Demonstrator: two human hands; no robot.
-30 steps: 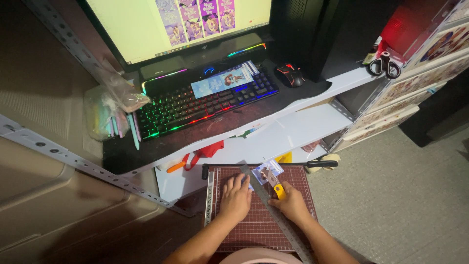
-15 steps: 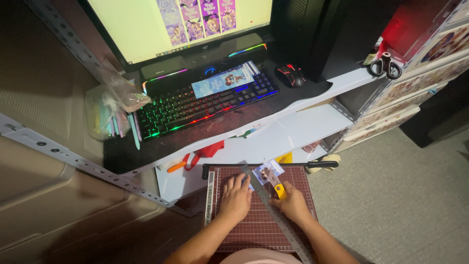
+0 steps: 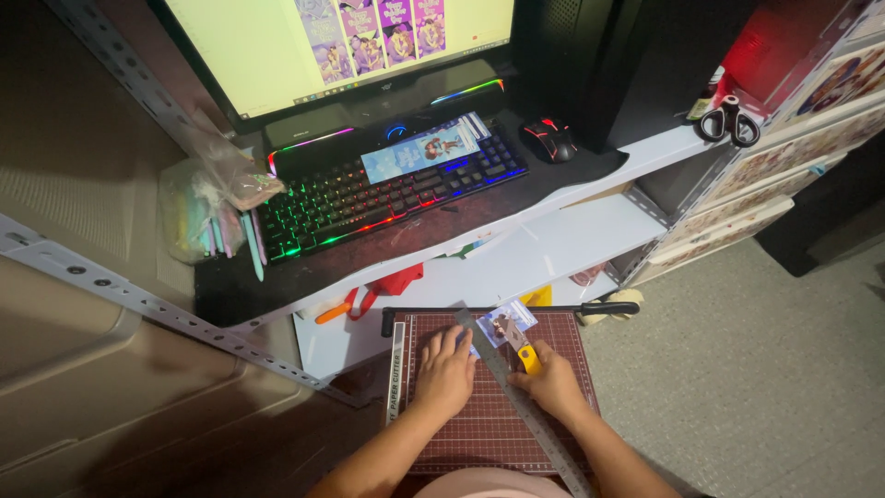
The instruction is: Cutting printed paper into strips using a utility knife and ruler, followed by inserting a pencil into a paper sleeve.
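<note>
A dark red gridded cutting board [image 3: 479, 433] with a black cutter arm along its far edge lies in front of me. A long metal ruler [image 3: 530, 420] runs diagonally across it. My left hand [image 3: 445, 373] presses flat on the board at the ruler's left side, fingers spread. A yellow-handled craft knife [image 3: 528, 358] is gripped in my right hand [image 3: 556, 383], its tip against the ruler. A small printed picture card [image 3: 505, 325] lies under the ruler's far end.
A backlit keyboard [image 3: 387, 189] with a printed strip on it, a mouse [image 3: 551, 140] and a monitor [image 3: 341, 41] sit on the desk above. Red-handled pliers [image 3: 383, 286] and an orange tool rest on the white shelf. Scissors [image 3: 728, 120] hang at right. A metal rail [image 3: 175, 314] runs left.
</note>
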